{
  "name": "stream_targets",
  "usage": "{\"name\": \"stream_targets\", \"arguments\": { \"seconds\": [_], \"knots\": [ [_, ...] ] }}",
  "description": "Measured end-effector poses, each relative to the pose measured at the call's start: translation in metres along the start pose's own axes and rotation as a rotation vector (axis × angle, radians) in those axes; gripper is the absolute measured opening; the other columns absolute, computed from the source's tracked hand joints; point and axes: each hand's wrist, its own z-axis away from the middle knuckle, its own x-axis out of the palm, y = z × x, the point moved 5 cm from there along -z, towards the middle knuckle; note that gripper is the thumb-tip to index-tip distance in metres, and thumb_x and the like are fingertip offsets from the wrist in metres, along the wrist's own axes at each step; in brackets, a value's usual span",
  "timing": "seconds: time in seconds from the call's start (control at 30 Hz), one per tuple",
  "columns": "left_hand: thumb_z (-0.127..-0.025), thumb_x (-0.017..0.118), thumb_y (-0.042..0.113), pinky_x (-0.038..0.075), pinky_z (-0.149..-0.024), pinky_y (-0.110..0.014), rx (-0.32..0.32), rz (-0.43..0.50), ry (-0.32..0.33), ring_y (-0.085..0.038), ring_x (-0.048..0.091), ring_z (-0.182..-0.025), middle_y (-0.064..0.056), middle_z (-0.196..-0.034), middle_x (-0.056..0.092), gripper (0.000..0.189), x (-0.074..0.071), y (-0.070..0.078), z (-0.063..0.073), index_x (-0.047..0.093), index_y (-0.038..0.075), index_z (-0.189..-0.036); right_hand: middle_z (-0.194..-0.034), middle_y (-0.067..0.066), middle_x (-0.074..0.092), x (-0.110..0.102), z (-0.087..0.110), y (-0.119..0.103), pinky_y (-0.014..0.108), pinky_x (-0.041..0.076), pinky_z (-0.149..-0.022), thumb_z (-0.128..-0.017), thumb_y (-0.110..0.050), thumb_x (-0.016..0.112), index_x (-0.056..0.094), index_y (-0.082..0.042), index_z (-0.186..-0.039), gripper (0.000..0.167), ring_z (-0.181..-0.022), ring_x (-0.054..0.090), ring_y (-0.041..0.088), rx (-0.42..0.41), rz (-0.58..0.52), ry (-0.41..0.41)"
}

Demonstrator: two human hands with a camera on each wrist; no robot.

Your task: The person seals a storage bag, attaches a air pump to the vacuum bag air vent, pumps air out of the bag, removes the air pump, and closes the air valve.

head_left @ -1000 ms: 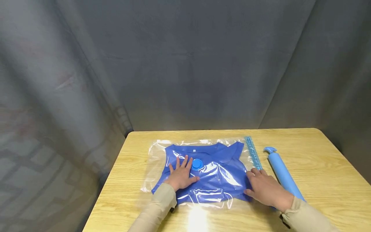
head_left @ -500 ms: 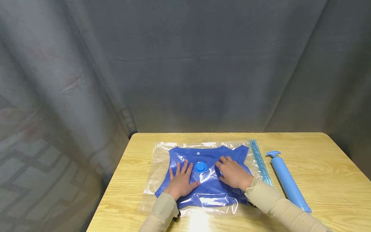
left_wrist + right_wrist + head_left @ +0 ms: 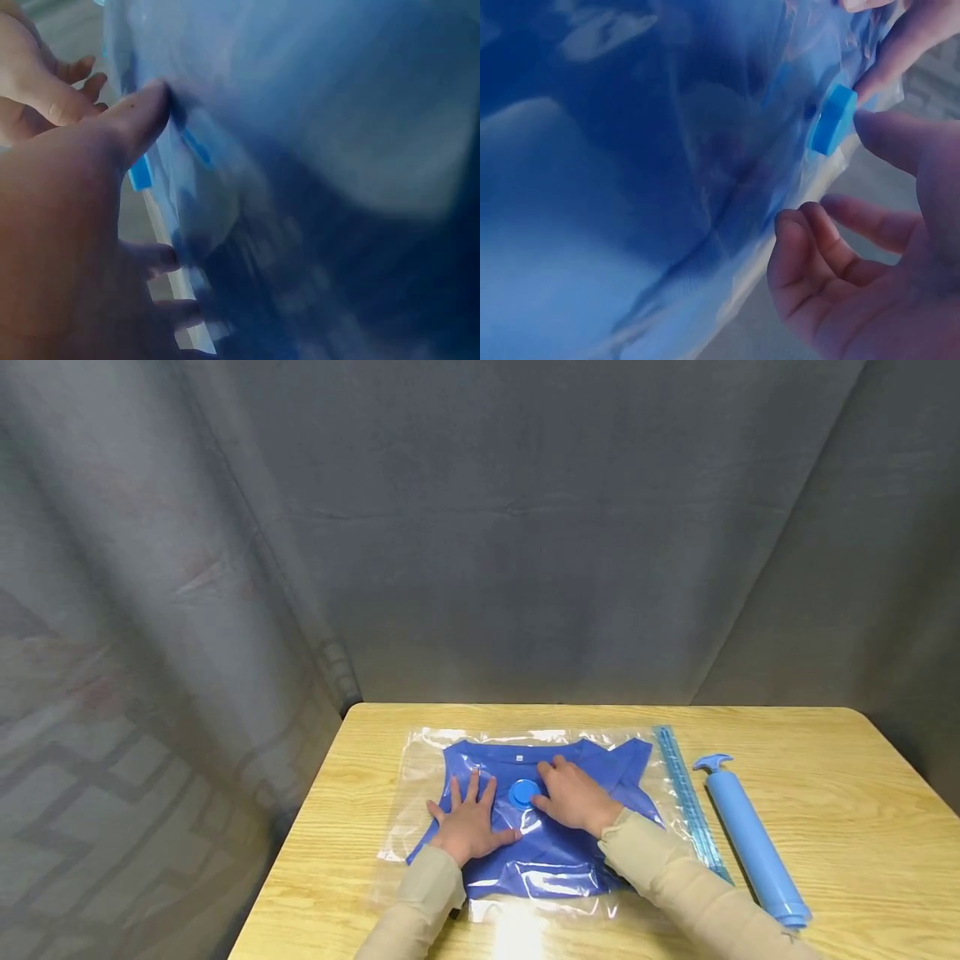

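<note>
A clear vacuum storage bag lies on the table with a folded blue garment inside. Its round blue valve cap sits near the middle. My left hand rests on the bag left of the cap, fingers spread; its thumb presses the film in the left wrist view. My right hand is just right of the cap, thumb at its edge. In the right wrist view that thumb is at the cap's side and the other fingers are loosely bent, apart from it.
A blue hand pump with a T-shaped handle lies right of the bag. The bag's blue zip strip runs along its right edge. The wooden table ends at a grey curtain behind.
My right hand has moved left from the bag's zip edge, across the garment, to the valve cap. The left hand stays on the bag. The head view has shifted slightly.
</note>
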Motion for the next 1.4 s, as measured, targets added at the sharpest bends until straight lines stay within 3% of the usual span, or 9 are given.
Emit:
{"name": "stream_targets", "arguments": {
  "seconds": [0.17,0.37,0.6,0.87,1.4],
  "knots": [
    [-0.076,0.064,0.07,0.013,-0.094,-0.086,-0.029,-0.003,-0.024,-0.049,0.002,-0.146,-0.015,-0.163,0.011,0.101,0.002,-0.003,-0.004,0.025,0.019,-0.154,-0.095,0.02,0.061,0.012,-0.01,-0.002,0.05,0.053,-0.075,-0.085,-0.031,0.072,0.059,0.002,-0.111,0.044,-0.082,0.064,0.036,0.043,-0.033,-0.003],
    [-0.075,0.063,0.071,0.016,-0.093,-0.086,-0.03,-0.032,-0.031,-0.049,0.001,-0.146,-0.015,-0.163,0.009,0.103,0.005,-0.002,-0.005,0.024,0.018,-0.154,-0.101,0.025,0.066,0.024,-0.019,-0.008,0.052,0.053,-0.08,-0.084,-0.038,0.073,0.057,0.007,-0.119,0.059,-0.091,0.066,0.042,0.068,-0.047,0.0],
    [-0.075,0.063,0.072,0.018,-0.093,-0.085,-0.038,-0.05,-0.032,-0.048,0.002,-0.147,-0.015,-0.163,0.008,0.103,0.004,0.0,-0.002,0.024,0.018,-0.154,-0.083,0.021,0.065,0.027,-0.019,-0.011,0.049,0.054,-0.067,-0.078,-0.03,0.078,0.057,0.005,-0.099,0.045,-0.077,0.067,0.038,0.065,-0.008,0.054],
    [-0.077,0.058,0.074,0.022,-0.092,-0.084,-0.039,-0.084,-0.049,-0.049,0.002,-0.146,-0.015,-0.163,0.006,0.096,0.003,0.001,-0.004,0.025,0.028,-0.154,-0.09,0.024,0.065,0.025,-0.021,-0.014,0.051,0.054,-0.077,-0.081,-0.029,0.077,0.059,0.007,-0.103,0.046,-0.084,0.066,0.041,0.095,-0.01,0.034],
    [-0.077,0.058,0.074,0.023,-0.092,-0.084,-0.053,-0.103,-0.065,-0.05,0.002,-0.146,-0.016,-0.163,0.007,0.094,0.001,0.003,-0.004,0.026,0.03,-0.153,-0.086,0.021,0.061,0.022,-0.021,-0.021,0.048,0.055,-0.074,-0.078,-0.023,0.079,0.061,0.008,-0.098,0.041,-0.077,0.065,0.037,-0.008,0.056,0.114]
  ]
}}
